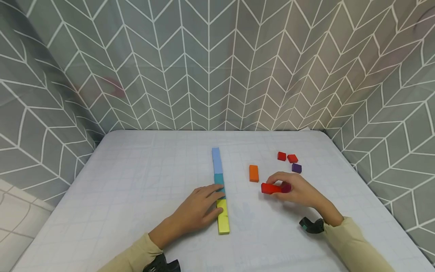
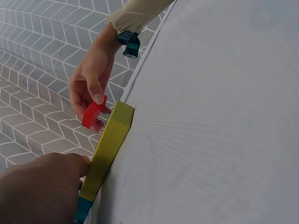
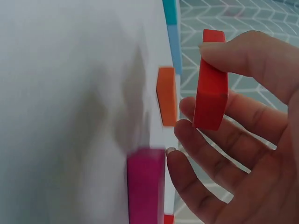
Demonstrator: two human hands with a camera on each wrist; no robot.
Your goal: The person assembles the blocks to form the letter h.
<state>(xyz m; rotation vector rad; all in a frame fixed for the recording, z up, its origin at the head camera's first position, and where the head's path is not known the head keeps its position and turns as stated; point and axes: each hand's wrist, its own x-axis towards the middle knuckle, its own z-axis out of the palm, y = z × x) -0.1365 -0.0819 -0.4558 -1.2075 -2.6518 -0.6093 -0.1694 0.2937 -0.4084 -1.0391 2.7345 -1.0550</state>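
Note:
In the head view, a light blue block (image 1: 217,162), a teal block (image 1: 218,178) and a yellow block (image 1: 222,223) form a straight row, end to end. My left hand (image 1: 196,209) rests at this row, its loosely extended fingers over the teal block and its thumb on the yellow one. A red block (image 1: 270,188) is pinched between the thumb and fingers of my right hand (image 1: 300,189). The right wrist view shows this red block (image 3: 211,88) raised off the white surface. Below that hand a magenta block (image 3: 146,186) stands on the surface, partly covered in the head view.
Between the row and my right hand stands an orange block (image 1: 253,173). Two small red blocks (image 1: 281,156) and a purple block (image 1: 296,168) lie farther back on the right. A grey patterned curtain (image 1: 210,68) borders the white table (image 1: 136,166) at the back and sides.

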